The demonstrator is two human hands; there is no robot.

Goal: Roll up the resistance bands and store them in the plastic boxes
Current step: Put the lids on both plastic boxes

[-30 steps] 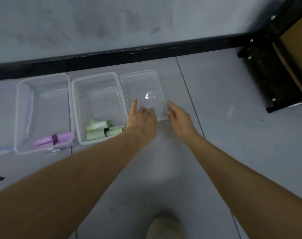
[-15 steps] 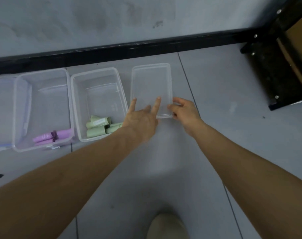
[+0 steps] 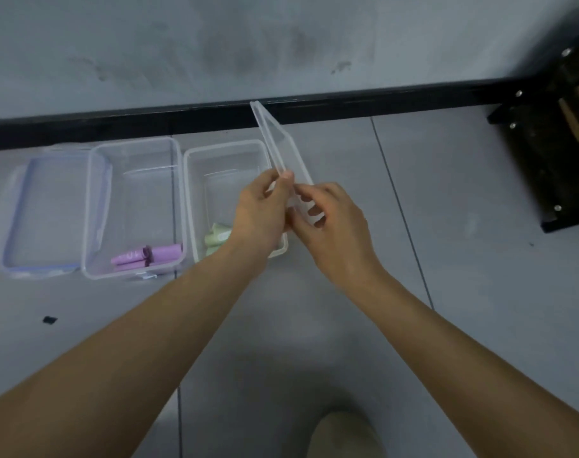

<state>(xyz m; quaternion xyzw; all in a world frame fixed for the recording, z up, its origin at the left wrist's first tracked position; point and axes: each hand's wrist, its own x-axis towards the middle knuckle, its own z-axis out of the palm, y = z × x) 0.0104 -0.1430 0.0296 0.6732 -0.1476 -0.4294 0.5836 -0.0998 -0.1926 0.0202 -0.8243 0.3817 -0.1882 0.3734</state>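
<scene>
You have the clear lid (image 3: 283,150) up off the floor (image 3: 446,292) and tipped steeply on its long edge, its far end pointing toward the black skirting board (image 3: 116,125); it hangs just over the right rim of the box (image 3: 222,147) that holds the rolled green bands (image 3: 217,238). Your left hand (image 3: 258,213) pinches the lid's near end between thumb and fingertips; your right hand (image 3: 337,226) grips the same end from the other side, its fingers curled round the edge; neither hand is slack.

The green bands lie at the near end of their box; the purple bands (image 3: 149,257) lie at the near end of the second box (image 3: 132,143), which stands just to the left, both in a row along the wall edge of the floor; a blue-rimmed lid (image 3: 17,209) lies flat beside that one.

The rolling looks finished for these two colours, so the step in hand seems to be closing the green box. Next you would need to bring the lid down flat, square its corners to the rim, and press round the edges until it seats; a thin, flexible lid can skew, so check every corner.
</scene>
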